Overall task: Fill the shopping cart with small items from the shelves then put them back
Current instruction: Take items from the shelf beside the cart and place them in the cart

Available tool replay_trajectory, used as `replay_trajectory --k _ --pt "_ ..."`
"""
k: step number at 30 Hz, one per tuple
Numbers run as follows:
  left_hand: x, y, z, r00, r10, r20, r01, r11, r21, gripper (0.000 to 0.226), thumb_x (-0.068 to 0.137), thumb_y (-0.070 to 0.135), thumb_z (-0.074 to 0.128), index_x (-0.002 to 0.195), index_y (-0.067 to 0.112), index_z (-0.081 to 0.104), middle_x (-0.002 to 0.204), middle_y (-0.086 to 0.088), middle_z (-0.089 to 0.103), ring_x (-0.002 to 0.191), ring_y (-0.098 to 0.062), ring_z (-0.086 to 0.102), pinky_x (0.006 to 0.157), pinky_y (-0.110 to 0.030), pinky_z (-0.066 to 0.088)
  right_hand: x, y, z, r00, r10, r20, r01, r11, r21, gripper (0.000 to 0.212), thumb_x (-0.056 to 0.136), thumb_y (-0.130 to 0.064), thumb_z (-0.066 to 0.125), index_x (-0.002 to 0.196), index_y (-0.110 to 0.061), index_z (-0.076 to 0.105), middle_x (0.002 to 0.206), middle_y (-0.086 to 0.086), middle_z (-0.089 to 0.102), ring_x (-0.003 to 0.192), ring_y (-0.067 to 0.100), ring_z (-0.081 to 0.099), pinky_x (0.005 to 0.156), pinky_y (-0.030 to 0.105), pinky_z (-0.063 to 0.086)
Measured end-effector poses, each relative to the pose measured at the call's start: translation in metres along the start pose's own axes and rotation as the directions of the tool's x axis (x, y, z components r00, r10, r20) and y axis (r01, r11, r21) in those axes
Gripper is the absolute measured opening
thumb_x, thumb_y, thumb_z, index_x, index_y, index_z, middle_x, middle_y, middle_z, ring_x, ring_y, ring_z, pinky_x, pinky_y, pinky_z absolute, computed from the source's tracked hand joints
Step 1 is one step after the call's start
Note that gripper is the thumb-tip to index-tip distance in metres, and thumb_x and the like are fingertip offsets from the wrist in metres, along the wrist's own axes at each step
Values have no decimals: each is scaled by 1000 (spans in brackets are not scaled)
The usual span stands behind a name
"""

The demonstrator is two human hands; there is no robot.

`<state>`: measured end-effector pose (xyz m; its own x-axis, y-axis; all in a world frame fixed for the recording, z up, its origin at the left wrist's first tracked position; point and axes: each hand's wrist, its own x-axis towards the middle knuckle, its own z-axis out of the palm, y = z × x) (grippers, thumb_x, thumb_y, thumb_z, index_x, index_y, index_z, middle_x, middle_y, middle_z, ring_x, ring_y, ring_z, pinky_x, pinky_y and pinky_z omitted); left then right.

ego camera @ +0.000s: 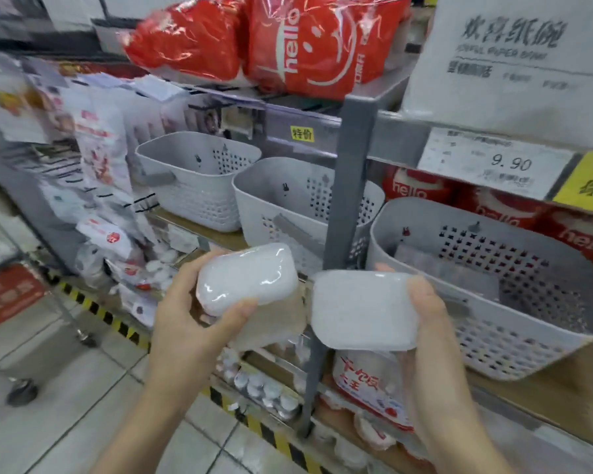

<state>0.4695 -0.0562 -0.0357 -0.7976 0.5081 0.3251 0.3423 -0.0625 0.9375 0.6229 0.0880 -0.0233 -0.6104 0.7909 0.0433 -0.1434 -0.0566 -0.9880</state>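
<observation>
1. My left hand (189, 323) has its grip clamped on a clear box (249, 280), thumb along the near edge and fingers curled behind it. My right hand (428, 323) has its grip clamped on a second clear piece (363, 311), flatter and turned face-on to me; it may be a lid or another box, I cannot tell which.

2. Both pieces are in the air in front of the shelf (528, 388), just beside each other with a narrow gap, level with the grey post (343, 186) and below the rim of the nearest basket (493, 289).

3. I judge this is a handling step between shelf and cart. Only a wire edge and wheels of the cart (23, 391) show at far left, so I cannot say whether I am loading or returning.

4. If loading, the next move calls for a turn left and a low reach over the cart's rim. If returning, it calls for a reach forward to a free spot, and smooth plastic will want a firm hold.

5. Count: two clear pieces in hand, three grey baskets on the shelf, two red "hello" bags (308, 46) on top, one price tag (493, 162) reading 9.90. The hanging packets at left are too blurred to count.
</observation>
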Motion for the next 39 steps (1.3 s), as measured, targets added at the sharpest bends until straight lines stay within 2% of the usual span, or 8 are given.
replay_trajectory --k 4,13,17,20,24,28,31,39 --pt "-5 -28 -69 956 -239 -169 202 957 -209 60 47 64 78 100 38 69 103 7 71 91 -14 68 66 -31 56 13 18 79 919 325 224 -350 933 83 47 82 -56 44 107 -22 65 98 6 74 97 27 68 85 51 54" --pt "-27 -77 -270 744 -480 -466 392 877 -277 68 46 59 68 107 29 67 97 0 73 85 -20 69 63 -43 55 17 93 300 589 634 501 -612 755 -236 40 97 -55 34 102 -30 64 111 8 67 100 29 59 84 44 50" --pt "-30 -93 -347 671 -491 -556 424 869 -255 60 42 60 66 96 34 69 89 4 73 77 -13 69 62 -35 55 4 120 399 447 702 555 -649 681 -339 44 91 -51 42 92 -18 70 128 24 55 107 34 58 92 46 43" --pt "-27 -104 -398 623 -504 -599 438 859 -267 65 41 60 65 99 31 67 85 7 73 71 -7 68 52 -24 51 -1 142 459 380 720 581 -693 637 -336 51 93 -54 38 120 -18 63 119 14 66 109 30 59 82 42 48" --pt "-11 -124 -454 566 -535 -627 449 838 -310 68 43 62 67 103 28 68 92 0 73 76 -13 69 55 -29 53 7 163 520 259 709 656 -669 621 -408 55 85 -63 42 123 -28 62 116 2 69 102 20 61 78 35 47" --pt "26 -153 -499 506 -581 -637 470 805 -361 58 50 53 71 101 25 68 83 1 73 70 -13 69 55 -32 54 37 178 577 81 635 769 -644 622 -446 66 71 -75 53 121 -33 64 123 -2 66 118 20 60 104 51 41" --pt "64 -179 -529 466 -589 -660 475 796 -375 61 44 60 68 95 26 69 83 0 73 70 -13 68 59 -35 55 75 198 621 -22 585 811 -569 660 -491 86 49 -69 80 126 -37 58 128 -2 63 121 21 57 104 50 42" --pt "160 -234 -592 359 -608 -708 479 771 -419 51 58 48 81 101 25 68 90 -3 73 76 -17 68 61 -34 55 159 245 745 -80 631 771 -491 648 -582 81 51 -49 88 124 -31 58 123 0 66 116 21 61 103 50 45"
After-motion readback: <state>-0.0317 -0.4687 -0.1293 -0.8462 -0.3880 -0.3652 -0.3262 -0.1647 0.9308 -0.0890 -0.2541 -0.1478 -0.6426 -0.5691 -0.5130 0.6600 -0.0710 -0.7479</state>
